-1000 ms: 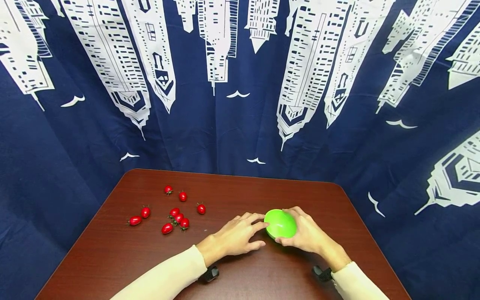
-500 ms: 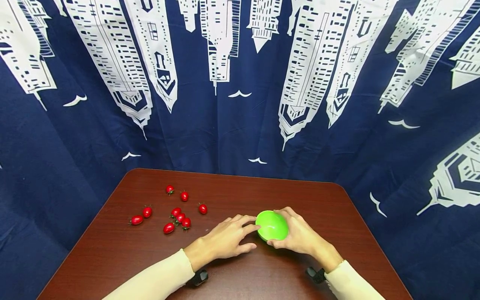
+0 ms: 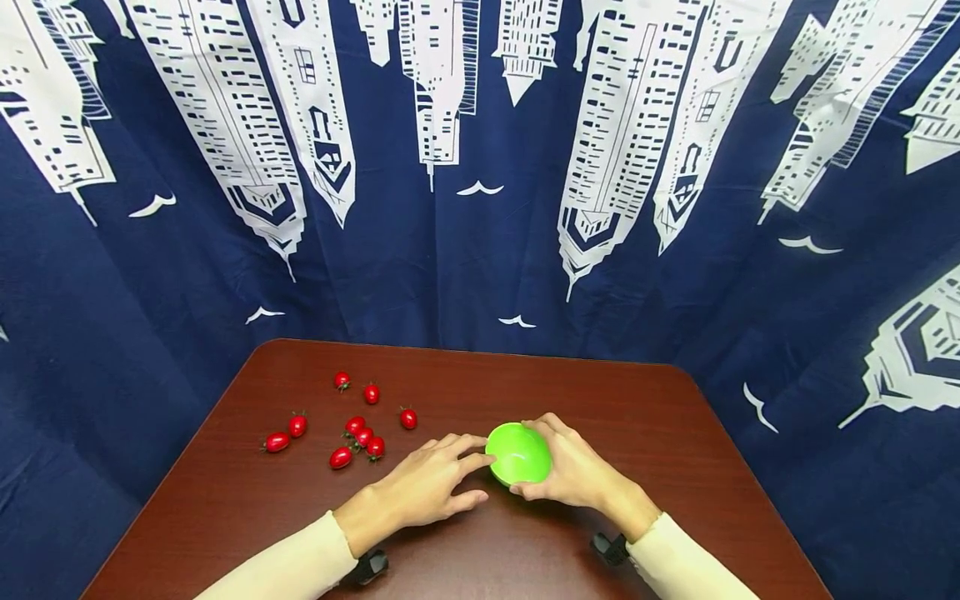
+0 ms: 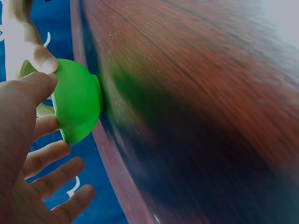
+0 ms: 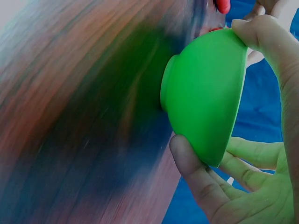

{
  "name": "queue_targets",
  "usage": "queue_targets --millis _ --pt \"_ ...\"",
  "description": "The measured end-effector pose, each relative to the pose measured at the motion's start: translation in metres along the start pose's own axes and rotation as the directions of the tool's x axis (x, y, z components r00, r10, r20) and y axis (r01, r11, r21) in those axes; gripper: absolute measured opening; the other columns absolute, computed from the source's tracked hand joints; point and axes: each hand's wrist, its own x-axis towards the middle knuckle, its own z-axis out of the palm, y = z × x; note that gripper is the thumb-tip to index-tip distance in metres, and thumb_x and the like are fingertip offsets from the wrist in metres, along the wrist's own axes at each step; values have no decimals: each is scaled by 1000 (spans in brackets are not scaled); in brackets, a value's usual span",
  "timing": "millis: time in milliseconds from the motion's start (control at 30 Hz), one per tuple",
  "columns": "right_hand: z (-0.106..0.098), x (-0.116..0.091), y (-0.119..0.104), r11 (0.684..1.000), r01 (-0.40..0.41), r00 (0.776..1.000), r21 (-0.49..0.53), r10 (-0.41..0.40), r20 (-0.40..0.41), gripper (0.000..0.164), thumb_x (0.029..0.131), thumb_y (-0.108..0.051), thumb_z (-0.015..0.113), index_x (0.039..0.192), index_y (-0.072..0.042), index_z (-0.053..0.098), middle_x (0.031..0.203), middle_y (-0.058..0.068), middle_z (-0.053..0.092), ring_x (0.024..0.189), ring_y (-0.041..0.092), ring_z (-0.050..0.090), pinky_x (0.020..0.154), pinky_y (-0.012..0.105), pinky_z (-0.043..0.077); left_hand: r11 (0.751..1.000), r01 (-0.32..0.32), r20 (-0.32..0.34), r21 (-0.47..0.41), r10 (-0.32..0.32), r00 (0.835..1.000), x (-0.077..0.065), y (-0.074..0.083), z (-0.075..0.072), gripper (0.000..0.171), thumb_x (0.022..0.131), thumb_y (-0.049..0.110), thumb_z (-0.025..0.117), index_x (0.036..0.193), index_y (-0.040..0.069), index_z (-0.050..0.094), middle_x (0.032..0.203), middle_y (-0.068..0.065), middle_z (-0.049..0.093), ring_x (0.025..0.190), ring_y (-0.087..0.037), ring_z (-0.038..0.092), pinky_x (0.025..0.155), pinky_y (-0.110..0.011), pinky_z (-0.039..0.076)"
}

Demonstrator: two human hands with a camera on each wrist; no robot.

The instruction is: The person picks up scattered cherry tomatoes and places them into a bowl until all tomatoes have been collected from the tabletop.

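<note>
A bright green bowl (image 3: 519, 454) stands mouth up between the two hands, close over the brown table. My right hand (image 3: 577, 471) grips it from the right, thumb and fingers spread round the wall and rim, as the right wrist view of the bowl (image 5: 205, 95) also shows. My left hand (image 3: 416, 483) is at the opposite side, its fingers loosely extended and fingertips right at the rim. In the left wrist view the lower fingers of the left hand (image 4: 28, 154) stand away from the bowl (image 4: 77, 100).
Several red cherry tomatoes (image 3: 363, 437) with green stems lie scattered on the left of the brown table (image 3: 600, 392). A dark blue curtain (image 3: 465, 267) with white buildings hangs behind the table's far edge.
The bowl has moved left across the table, closer to the tomatoes. Both hands have travelled left along with it, the right still gripping it. The tomatoes keep their places.
</note>
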Motion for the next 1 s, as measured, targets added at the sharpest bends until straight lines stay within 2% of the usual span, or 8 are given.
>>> queue_targets --millis 267,567,833,1000 --pt "7 14 -16 999 47 999 17 -47 3 100 78 -56 104 155 -4 67 136 3 70 112 20 75 92 32 66 999 29 -19 -31 -30 999 -18 -9 -9 50 112 45 79 155 21 74 166 -4 66 146 -25 68 113 -51 65" --pt "18 20 -30 997 60 998 44 -60 15 101 78 -56 105 156 -6 67 134 0 69 112 18 75 95 33 66 999 30 -64 -12 -30 997 -35 -15 -12 44 112 45 79 149 21 78 159 -4 70 142 -24 71 107 -50 66" --pt "25 26 -40 995 88 996 40 -89 11 99 79 -56 105 155 -4 67 134 1 68 112 21 75 95 33 66 999 42 -85 -22 -44 995 -47 -23 -18 40 112 44 80 145 22 82 153 -2 73 139 -21 72 106 -50 65" --pt "28 30 -45 993 110 994 30 -110 6 98 79 -56 105 154 -5 68 131 2 68 109 20 75 94 33 67 999 36 -103 -7 -37 994 -50 -26 -19 37 112 44 80 141 22 84 149 -2 74 134 -20 74 102 -47 66"
